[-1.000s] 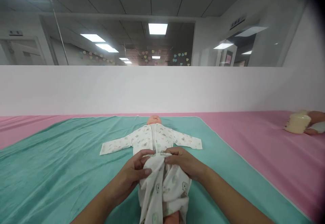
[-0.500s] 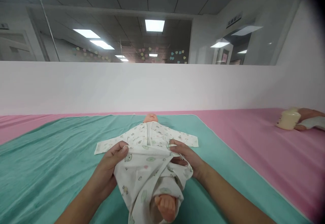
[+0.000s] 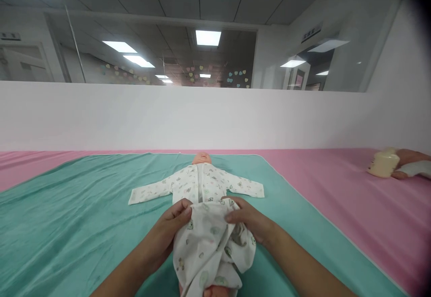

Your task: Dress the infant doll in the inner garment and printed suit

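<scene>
A baby doll (image 3: 202, 157) lies on its back on a teal cloth (image 3: 101, 225), head away from me. It wears a white printed long-sleeved top (image 3: 215, 181) with both sleeves spread out. Over its legs, white printed baby trousers (image 3: 205, 247) are bunched up. My left hand (image 3: 175, 225) pinches the waist edge at the left, and my right hand (image 3: 249, 218) grips gathered fabric at the right. Below the trousers, part of a doll's foot (image 3: 217, 291) shows at the bottom edge; the rest of the legs is hidden by cloth.
A pink sheet (image 3: 330, 184) lies under the teal cloth. At the far right a cream-coloured bottle (image 3: 383, 163) stands beside what looks like another doll (image 3: 412, 162), partly cut off. A low white wall (image 3: 168, 117) with glass above it rises behind.
My left hand has moved right, bringing the trousers' waist edge closer to my right hand. The fabric is more bunched and lower, and the foot shows less.
</scene>
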Demonstrator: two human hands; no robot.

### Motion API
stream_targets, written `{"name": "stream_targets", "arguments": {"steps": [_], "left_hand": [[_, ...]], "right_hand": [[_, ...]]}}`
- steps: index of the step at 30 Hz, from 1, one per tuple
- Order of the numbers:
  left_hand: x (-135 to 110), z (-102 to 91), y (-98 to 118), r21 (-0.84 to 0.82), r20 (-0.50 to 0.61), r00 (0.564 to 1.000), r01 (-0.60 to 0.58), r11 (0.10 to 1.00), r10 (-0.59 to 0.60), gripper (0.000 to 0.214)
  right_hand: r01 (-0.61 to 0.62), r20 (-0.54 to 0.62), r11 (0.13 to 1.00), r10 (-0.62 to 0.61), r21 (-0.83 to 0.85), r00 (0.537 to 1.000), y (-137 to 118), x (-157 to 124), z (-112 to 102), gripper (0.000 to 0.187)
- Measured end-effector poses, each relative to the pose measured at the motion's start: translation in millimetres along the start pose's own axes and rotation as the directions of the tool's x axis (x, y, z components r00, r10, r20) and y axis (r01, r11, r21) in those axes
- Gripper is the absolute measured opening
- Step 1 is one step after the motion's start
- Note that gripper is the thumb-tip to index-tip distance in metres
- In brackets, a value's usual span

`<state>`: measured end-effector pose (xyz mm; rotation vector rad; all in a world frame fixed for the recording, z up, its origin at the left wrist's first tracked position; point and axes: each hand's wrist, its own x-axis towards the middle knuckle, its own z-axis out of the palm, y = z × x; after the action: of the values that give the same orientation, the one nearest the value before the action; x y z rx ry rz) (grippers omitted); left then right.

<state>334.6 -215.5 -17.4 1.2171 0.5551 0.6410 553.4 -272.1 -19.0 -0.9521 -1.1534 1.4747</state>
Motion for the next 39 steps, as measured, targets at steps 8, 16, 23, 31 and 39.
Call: {"name": "stream_targets", "arguments": {"steps": [8, 16, 23, 31, 39], "left_hand": [[6.9, 2.0, -10.2, 0.002, -0.114, 0.990, -0.084, 0.996, 0.083, 0.028], [-1.6, 2.6, -2.8, 0.317, 0.290, 0.956, -0.041, 0.948, -0.055, 0.038], [11.2, 7.4, -16.9, -0.186, -0.033, 0.996, -0.088, 0.979, 0.083, 0.037], [25.1, -11.8, -20.4, 0.028, -0.112, 0.975, -0.192, 0.981, 0.194, 0.033], [12.7, 12.1, -18.9, 0.026, -0.185, 0.958, -0.216, 0.976, 0.217, 0.026]], "right_hand": [[-0.026, 0.155, 0.893, 0.106, -0.448, 0.982, -2.2, -2.9, 33.8, 0.036], [0.133, -0.173, 0.964, -0.094, 0.229, 0.980, 17.3, 6.1, 38.0, 0.025], [0.011, 0.026, 1.000, -0.011, 0.010, 1.000, 22.4, 7.3, 38.7, 0.042], [0.028, 0.128, 0.950, 0.012, -0.310, 0.992, 23.2, -2.2, 49.7, 0.029], [-0.020, 0.281, 0.977, 0.080, -0.210, 0.956, 19.3, -4.4, 60.8, 0.045]]}}
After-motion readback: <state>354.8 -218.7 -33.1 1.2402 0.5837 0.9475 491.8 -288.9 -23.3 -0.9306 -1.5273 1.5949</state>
